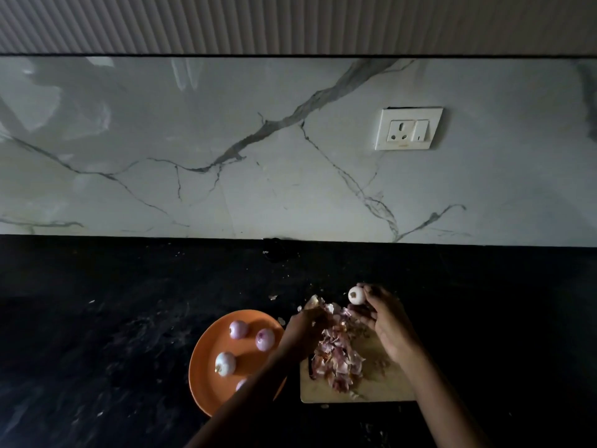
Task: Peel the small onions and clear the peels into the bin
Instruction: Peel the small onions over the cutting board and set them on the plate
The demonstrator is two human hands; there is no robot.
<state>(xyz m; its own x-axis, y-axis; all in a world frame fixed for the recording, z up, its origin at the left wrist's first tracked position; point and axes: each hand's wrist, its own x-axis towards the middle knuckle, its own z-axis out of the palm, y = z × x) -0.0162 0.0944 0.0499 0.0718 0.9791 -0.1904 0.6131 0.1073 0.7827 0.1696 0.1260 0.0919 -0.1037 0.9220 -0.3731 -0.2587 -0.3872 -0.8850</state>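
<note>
Where peels [336, 354] lie, orange plate [206, 376] beside

No text reads clearly (the wall socket [408, 129] perhaps bears a blurred mark).
</note>
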